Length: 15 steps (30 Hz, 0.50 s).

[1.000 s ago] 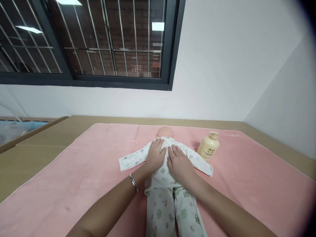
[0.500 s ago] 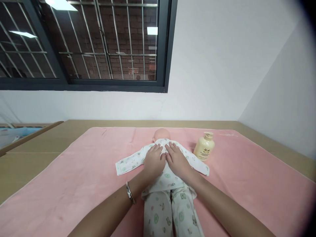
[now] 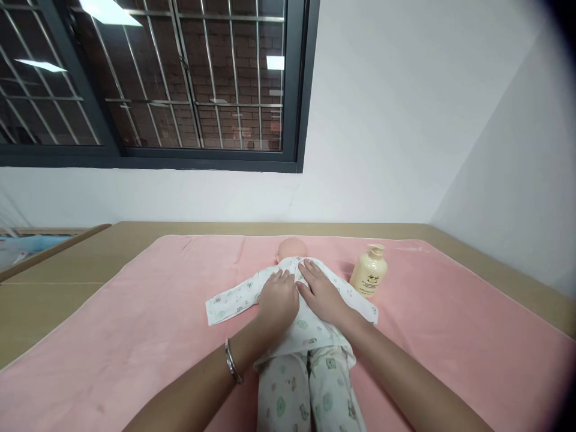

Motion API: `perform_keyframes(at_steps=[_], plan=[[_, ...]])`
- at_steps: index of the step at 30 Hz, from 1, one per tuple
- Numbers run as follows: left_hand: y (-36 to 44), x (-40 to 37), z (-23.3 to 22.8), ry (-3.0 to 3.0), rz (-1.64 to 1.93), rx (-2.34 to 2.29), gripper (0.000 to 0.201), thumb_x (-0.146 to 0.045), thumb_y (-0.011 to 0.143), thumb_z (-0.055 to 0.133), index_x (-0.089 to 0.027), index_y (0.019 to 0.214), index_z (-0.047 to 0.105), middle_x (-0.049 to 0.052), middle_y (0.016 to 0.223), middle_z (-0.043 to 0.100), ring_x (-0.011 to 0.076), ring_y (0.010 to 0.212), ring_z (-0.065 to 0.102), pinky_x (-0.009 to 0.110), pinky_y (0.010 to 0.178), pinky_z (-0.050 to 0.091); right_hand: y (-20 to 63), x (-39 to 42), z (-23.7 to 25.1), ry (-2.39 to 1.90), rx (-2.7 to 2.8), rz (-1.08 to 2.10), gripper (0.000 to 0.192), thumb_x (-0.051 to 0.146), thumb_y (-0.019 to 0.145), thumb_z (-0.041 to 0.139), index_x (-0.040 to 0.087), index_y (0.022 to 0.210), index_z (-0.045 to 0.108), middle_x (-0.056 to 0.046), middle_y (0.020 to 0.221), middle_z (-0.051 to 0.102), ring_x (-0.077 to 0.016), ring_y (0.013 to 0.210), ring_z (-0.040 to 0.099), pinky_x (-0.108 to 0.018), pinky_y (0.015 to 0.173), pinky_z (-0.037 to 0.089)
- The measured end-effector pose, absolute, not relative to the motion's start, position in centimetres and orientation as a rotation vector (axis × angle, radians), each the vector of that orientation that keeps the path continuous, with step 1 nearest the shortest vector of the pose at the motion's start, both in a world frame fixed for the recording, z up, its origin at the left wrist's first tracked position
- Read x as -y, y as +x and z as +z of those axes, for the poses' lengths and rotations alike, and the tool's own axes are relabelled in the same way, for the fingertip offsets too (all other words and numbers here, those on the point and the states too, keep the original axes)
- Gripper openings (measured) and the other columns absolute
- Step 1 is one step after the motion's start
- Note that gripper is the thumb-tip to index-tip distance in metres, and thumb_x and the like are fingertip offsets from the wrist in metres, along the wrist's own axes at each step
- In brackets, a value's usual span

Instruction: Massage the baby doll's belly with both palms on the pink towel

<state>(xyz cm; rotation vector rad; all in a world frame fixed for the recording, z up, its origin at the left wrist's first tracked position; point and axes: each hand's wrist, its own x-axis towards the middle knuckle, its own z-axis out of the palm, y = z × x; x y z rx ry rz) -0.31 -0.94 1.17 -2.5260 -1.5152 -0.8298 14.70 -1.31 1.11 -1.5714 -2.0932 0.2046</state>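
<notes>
A baby doll (image 3: 292, 249) in a white printed suit (image 3: 310, 336) is laid face up on a pink mat (image 3: 135, 336) spread over the tabletop (image 3: 67, 270), head at 12 o'clock, legs at 6 o'clock. Both hands are pressed flat on the chest of the suit, side by side and touching. The left hand (image 3: 278, 298), with a bracelet (image 3: 233, 362) at the wrist, is placed at 9 o'clock of the chest midline; the right hand (image 3: 320, 293) is placed at 3 o'clock of it. Neither grip is closed on anything: the fingers are extended and laid on the cloth, nothing being held. Compared with one second ago, the hands are seen in the same paired position on the chest, while the doll and bottle are shifted slightly leftward in view, which is attributed to head movement. It is judged that the garment front is being smoothed or held closed. A cream pump bottle (image 3: 368, 278) is stood upright at 2 o'clock of the doll, just beside the right sleeve (image 3: 360, 305) and untouched.
</notes>
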Motion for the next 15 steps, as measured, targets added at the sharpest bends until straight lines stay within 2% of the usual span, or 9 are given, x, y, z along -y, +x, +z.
perform_keyframes(at_steps=[4, 7, 10, 13, 15], plan=[[-0.8, 0.3, 1.3, -2.54, -0.931, 1.6, 0.035, -0.016, 0.088, 0.041, -0.014, 0.114, 0.064, 0.012, 0.126, 0.063, 0.0254, 0.122, 0.055, 0.042, 0.106, 0.041, 13.2, 2.9, 1.2, -1.673, 2.073, 0.116, 0.054, 0.031, 0.096, 0.032, 0.008, 0.145, 0.036, -0.015, 0.152, 0.03, -0.0292, 0.142, 0.023, -0.048, 0.114, 0.026], [-1.3, -1.2, 0.9, -2.585, -1.056, 1.667, 0.039, -0.023, 0.091, 0.039, -0.013, 0.124, 0.058, 0.012, 0.133, 0.058, 0.0253, 0.128, 0.049, 0.043, 0.109, 0.037, 11.8, 5.0, 1.7, -1.655, 2.16, -0.001, 0.051, 0.023, 0.093, 0.036, 0.006, 0.14, 0.043, -0.018, 0.146, 0.041, -0.0306, 0.139, 0.03, -0.048, 0.113, 0.029], [-1.5, -2.4, 0.0, -2.651, -1.153, 1.688, 0.045, -0.029, 0.095, 0.032, -0.009, 0.131, 0.052, 0.014, 0.14, 0.051, 0.0244, 0.135, 0.041, 0.045, 0.113, 0.03, 11.5, 5.8, 2.2, -1.563, 2.224, -0.023, 0.048, 0.024, 0.094, 0.037, 0.007, 0.138, 0.046, -0.018, 0.143, 0.045, -0.0286, 0.139, 0.032, -0.046, 0.114, 0.027], [-1.3, -2.8, -1.0, -2.671, -1.2, 1.683, 0.049, -0.032, 0.095, 0.032, -0.009, 0.135, 0.047, 0.015, 0.145, 0.044, 0.0253, 0.139, 0.034, 0.048, 0.116, 0.023, 12.6, 4.3, 1.9, -1.559, 2.139, 0.104, 0.051, 0.036, 0.098, 0.032, 0.011, 0.141, 0.043, -0.017, 0.147, 0.039, -0.0287, 0.141, 0.027, -0.048, 0.113, 0.027], [-1.2, -2.8, -1.5, -2.66, -1.241, 1.661, 0.048, -0.033, 0.095, 0.034, -0.011, 0.136, 0.047, 0.014, 0.146, 0.043, 0.0253, 0.14, 0.032, 0.049, 0.117, 0.021, 13.6, 2.6, 1.1, -1.542, 2.069, 0.155, 0.055, 0.043, 0.098, 0.033, 0.012, 0.143, 0.039, -0.017, 0.152, 0.028, -0.0301, 0.143, 0.019, -0.051, 0.114, 0.024]])
